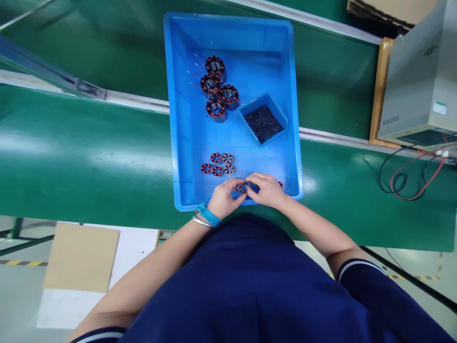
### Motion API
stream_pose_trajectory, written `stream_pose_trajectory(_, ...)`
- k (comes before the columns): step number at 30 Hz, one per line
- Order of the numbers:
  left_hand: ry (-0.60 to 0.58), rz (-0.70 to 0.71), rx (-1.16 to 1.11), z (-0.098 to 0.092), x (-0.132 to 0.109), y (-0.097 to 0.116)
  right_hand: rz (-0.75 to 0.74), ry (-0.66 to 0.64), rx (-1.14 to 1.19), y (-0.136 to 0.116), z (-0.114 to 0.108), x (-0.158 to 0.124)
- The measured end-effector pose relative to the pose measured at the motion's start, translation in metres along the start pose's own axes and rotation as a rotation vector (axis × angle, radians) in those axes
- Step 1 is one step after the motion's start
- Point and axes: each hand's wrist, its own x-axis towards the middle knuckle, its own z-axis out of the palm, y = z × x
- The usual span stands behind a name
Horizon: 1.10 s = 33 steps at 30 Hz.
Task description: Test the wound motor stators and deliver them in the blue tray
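Observation:
Over the near edge of a blue plastic tray point(232, 202), my left hand point(225, 196) pinches a small wound motor stator point(242, 188) between thumb and fingers. My right hand point(264, 189) closes on the same stator from the other side; whether it also holds a small piece is too fine to tell. Several small stators point(217, 170) lie in a cluster just beyond my left hand. Another small one point(280, 184) peeks out past my right hand, partly hidden. A blue wristband and a silver bangle circle my left wrist.
Several larger copper-wound stators point(216, 109) with loose wire ends stand in the tray's far left. Right of them sits a small blue box point(282, 125) of thin black pieces point(263, 123). A grey instrument point(410, 90) with red and black cables point(421, 190) stands at right on the green bench point(89, 157).

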Motion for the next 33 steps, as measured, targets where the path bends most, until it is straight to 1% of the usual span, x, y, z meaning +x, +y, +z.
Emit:
stream_pose_trajectory(6, 0.006, 0.005, 0.031, 0.001, 0.000, 0.000, 0.025, -0.015, -0.122, -0.001, 0.007, 0.002)
stream_pose_trajectory(12, 0.028, 0.040, 0.038, 0.001, 0.001, 0.001, 0.168, -0.013, -0.091, -0.004, 0.003, 0.006)
stream_pose_trajectory(19, 0.032, 0.044, 0.057, 0.001, -0.002, 0.001, 0.075, -0.139, -0.095, -0.005, 0.000, 0.002)
stream_pose_trajectory(21, 0.038, 0.046, 0.097, 0.001, 0.000, 0.001, 0.055, -0.132, -0.063, -0.001, -0.007, 0.003)
stream_pose_trajectory(22, 0.037, 0.047, 0.132, 0.000, 0.002, -0.001, 0.052, -0.100, -0.052, 0.003, -0.014, 0.006)
stream_pose_trajectory(25, 0.007, 0.033, 0.291, -0.005, 0.014, -0.007, 0.094, 0.062, -0.103, 0.021, -0.041, 0.032)
stream_pose_trajectory(26, -0.023, 0.023, 0.359, -0.008, 0.019, -0.009, 0.126, 0.098, -0.147, 0.028, -0.050, 0.045)
stream_pose_trajectory(27, -0.063, 0.012, 0.434, -0.011, 0.024, -0.010, 0.167, 0.106, -0.199, 0.035, -0.058, 0.059)
stream_pose_trajectory(28, -0.108, 0.001, 0.515, -0.014, 0.028, -0.010, 0.212, 0.084, -0.255, 0.041, -0.065, 0.074)
stream_pose_trajectory(30, -0.189, -0.012, 0.689, -0.018, 0.035, -0.007, 0.293, -0.017, -0.360, 0.049, -0.072, 0.100)
stream_pose_trajectory(32, -0.225, -0.002, 0.818, -0.018, 0.039, 0.001, 0.350, -0.108, -0.434, 0.053, -0.073, 0.120)
stream_pose_trajectory(33, -0.233, 0.009, 0.840, -0.015, 0.041, 0.006, 0.361, -0.131, -0.455, 0.053, -0.071, 0.126)
